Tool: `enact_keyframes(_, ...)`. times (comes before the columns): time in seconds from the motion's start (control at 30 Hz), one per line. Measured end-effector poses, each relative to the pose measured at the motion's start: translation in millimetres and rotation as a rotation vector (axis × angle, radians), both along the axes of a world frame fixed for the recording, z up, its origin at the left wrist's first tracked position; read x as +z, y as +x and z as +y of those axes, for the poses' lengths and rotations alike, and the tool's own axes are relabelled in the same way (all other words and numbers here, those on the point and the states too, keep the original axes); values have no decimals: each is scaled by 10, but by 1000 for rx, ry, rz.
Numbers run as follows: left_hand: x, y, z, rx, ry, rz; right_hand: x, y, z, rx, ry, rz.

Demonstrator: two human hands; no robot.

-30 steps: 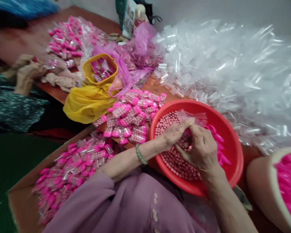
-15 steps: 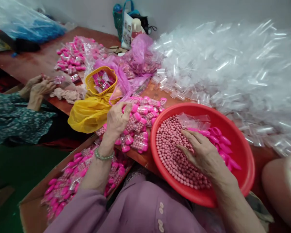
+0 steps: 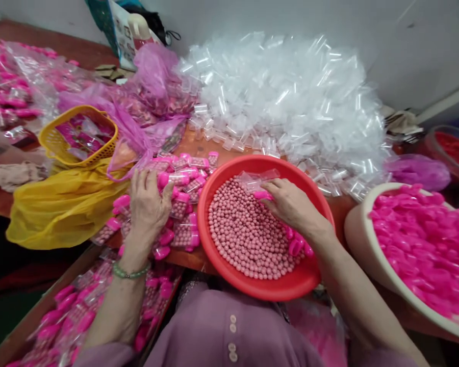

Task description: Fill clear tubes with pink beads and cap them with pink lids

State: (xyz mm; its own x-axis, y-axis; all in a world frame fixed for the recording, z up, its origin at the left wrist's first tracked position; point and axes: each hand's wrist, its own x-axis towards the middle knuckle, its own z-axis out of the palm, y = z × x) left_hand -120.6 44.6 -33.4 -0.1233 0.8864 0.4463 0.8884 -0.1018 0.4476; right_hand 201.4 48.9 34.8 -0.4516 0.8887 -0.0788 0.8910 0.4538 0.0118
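Note:
My left hand (image 3: 149, 206), with a green bead bracelet at the wrist, rests on a pile of small clear bottles (image 3: 185, 232) with pink ends and pink beads inside. Its fingers lie stretched out and the thumb stands apart. A red basin (image 3: 206, 239) holds loose pink beads (image 3: 252, 234), several pink plastic caps and a few clear plastic tubes (image 3: 254, 179). Over the basin's right side, my right hand (image 3: 294, 204) has its thumb and fingertips around a pink cap (image 3: 262, 195), beside the clear tubes. The hand partly hides the other caps (image 3: 296, 246).
A large heap of clear tubes (image 3: 283, 97) lies behind the basin. At the right stands a cream bucket (image 3: 357, 224) of pink caps. On the left are a yellow basket (image 3: 80, 158) and a yellow bag (image 3: 57, 209). A box of filled bottles (image 3: 67, 316) sits below the table edge.
The view has turned right, so the cream bucket shows and the neighbouring person's hands are out of sight. My right hand has gone from the beads to the pink cap. My left hand's fingers have straightened.

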Motion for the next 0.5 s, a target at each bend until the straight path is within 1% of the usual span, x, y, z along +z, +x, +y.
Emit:
enact_keyframes(0.07, 69, 59, 15, -39, 86, -51, -52, -100, 170, 58, -21, -48)
enact_keyframes(0.17, 234, 249, -36, -104, 157, -122, -173, -211, 348, 92, -51, -132)
enact_keyframes(0.2, 284, 337, -73, -148, 152, -142, -210, -227, 379, 96, -60, -151)
enact_keyframes(0.27, 344, 533, -161, -285, 109, -183, -266, -231, 406, 103, -70, -174)
enact_keyframes(0.33, 338, 728, -240, -443, 67, -219, -291, -211, 406, 110, -72, -180)
enact_keyframes(0.37, 314, 813, -266, -496, 58, -225, -293, -201, 401, 119, -80, -182)
enact_keyframes(0.43, 246, 941, -289, -519, 55, -212, -285, -205, 383, 143, -107, -190)
enact_keyframes(0.5, 180, 1005, -278, -486, 47, -172, -277, -260, 346, 179, -143, -209)
